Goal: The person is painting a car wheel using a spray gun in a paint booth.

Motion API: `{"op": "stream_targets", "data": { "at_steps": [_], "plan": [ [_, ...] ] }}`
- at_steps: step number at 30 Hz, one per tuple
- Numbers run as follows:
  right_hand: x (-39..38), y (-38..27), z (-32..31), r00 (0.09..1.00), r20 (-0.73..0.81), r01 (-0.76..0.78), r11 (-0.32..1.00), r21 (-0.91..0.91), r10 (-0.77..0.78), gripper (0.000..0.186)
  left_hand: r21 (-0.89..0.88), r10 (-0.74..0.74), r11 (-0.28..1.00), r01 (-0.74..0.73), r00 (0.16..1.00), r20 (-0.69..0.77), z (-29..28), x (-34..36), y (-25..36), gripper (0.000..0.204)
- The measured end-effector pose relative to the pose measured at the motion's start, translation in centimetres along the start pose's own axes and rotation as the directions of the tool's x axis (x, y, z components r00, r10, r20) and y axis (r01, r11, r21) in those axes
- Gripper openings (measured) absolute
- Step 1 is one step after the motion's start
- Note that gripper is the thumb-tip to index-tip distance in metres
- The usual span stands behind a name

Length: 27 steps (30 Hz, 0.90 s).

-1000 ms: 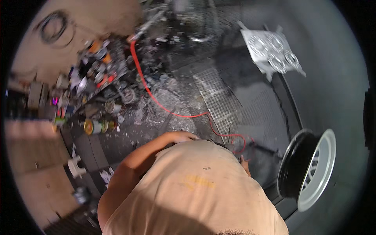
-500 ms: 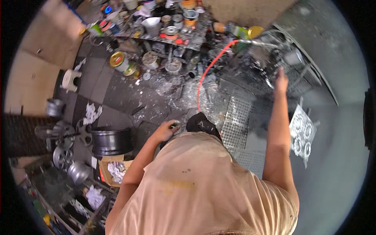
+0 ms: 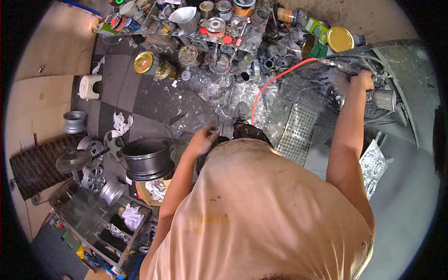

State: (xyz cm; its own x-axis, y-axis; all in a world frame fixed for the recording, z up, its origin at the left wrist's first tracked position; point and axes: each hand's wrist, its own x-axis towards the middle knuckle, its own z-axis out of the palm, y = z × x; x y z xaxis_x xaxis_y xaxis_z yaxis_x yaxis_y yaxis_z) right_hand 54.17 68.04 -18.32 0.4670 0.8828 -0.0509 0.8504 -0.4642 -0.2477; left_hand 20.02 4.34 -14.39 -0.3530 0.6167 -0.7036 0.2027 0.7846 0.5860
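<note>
Reaching with the right hand (image 3: 365, 80) toward the far right, just beside a silver metal cup (image 3: 385, 100) and near the metal end of a red hose (image 3: 301, 64). Cannot tell that hand's grip, with its fingers mostly hidden. Holding the left hand (image 3: 203, 140) near the middle, before the body, fingers partly curled; cannot tell its contents, if any. Visible on the left: a dark wheel rim (image 3: 147, 158) and, farther off, a white stool (image 3: 89, 87). Visible at the far side: a cluttered table (image 3: 184, 34) bearing cans.
</note>
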Motion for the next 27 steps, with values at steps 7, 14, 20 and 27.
{"op": "stream_targets", "data": {
  "at_steps": [7,14,20,27],
  "plan": [
    [24.0,11.6,-1.2,0.914,-0.234,0.404,0.794,0.454,-0.331,0.031,-0.187,0.326,0.930,-0.317,0.945,0.016,-6.3,5.7,3.0,0.041],
    [-14.1,8.6,-4.6,0.932,0.308,-0.334,0.121,0.935,0.189,0.019,0.024,0.610,0.749,-0.662,0.704,0.364,-7.7,10.4,8.6,0.044],
    [-35.6,7.3,-8.4,0.927,0.335,-0.347,0.044,0.937,0.168,0.017,-0.088,0.863,0.409,-0.908,0.354,0.359,-6.4,12.6,9.1,0.066],
    [-51.8,2.5,-1.5,0.808,0.532,-0.573,0.127,0.810,0.256,0.020,-0.070,0.610,0.683,-0.727,0.514,0.603,-9.5,15.3,1.6,0.043]
  ]
}}
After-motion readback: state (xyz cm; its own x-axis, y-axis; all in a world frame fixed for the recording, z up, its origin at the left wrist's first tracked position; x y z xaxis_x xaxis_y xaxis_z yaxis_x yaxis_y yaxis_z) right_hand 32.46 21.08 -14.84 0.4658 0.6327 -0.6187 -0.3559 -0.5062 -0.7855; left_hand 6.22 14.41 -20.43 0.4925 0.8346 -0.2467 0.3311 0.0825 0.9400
